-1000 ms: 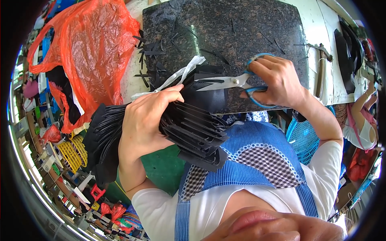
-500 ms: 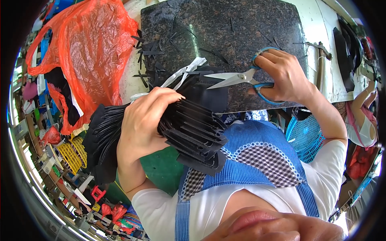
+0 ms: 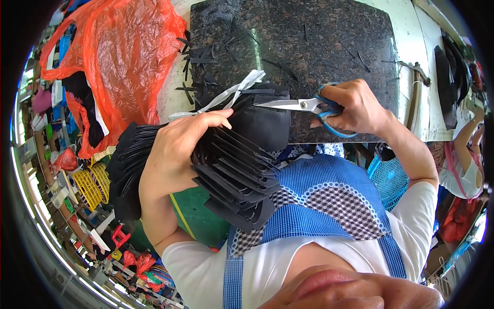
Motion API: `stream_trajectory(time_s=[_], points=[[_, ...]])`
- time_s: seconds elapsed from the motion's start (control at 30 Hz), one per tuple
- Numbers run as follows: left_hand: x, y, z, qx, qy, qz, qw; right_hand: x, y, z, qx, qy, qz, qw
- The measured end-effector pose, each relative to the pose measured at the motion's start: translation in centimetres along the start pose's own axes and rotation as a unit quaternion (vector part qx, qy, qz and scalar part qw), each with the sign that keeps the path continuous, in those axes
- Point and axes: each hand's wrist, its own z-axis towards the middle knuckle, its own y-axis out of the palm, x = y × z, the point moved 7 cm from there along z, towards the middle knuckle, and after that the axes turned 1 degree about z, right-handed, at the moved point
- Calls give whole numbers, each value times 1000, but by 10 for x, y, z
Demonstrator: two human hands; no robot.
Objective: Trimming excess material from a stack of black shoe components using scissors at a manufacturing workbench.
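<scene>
My left hand (image 3: pixel 177 141) is closed around a thick bundle of thin black pieces (image 3: pixel 239 167), which fan out on both sides of it. A white strip (image 3: pixel 242 87) runs across the bundle by my fingertips. My right hand (image 3: pixel 352 108) grips scissors (image 3: pixel 303 105) by their blue-wrapped handles. The blades are closed, or nearly so, and their tips lie at the upper edge of a black piece (image 3: pixel 270 126) of the bundle, over the near part of the dark stone slab.
Black offcuts (image 3: pixel 203 59) lie scattered on the dark stone slab (image 3: pixel 329 46). A red plastic bag (image 3: pixel 123 62) is at the left. A hammer (image 3: pixel 415 85) lies right of the slab. Below are a blue basket (image 3: pixel 388 177) and a yellow basket (image 3: pixel 92 183). Another person (image 3: pixel 465 165) is at the far right.
The scissor blades have closed from wide apart, and the tips have shifted slightly left. My left hand has tilted, and the bundle has moved slightly left and down.
</scene>
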Motion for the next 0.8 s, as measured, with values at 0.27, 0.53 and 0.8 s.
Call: stream_trajectory(time_s=[0.27, 0.53, 0.8], points=[[6, 7, 2, -14, 12, 39, 999, -6, -2, 4, 28, -3, -30, 999], [10, 6, 9, -59, -3, 45, 997, -3, -3, -1, -9, 30, -13, 999], [6, 5, 5, -48, 11, 57, 997, 3, 2, -3, -34, 67, -13, 997]])
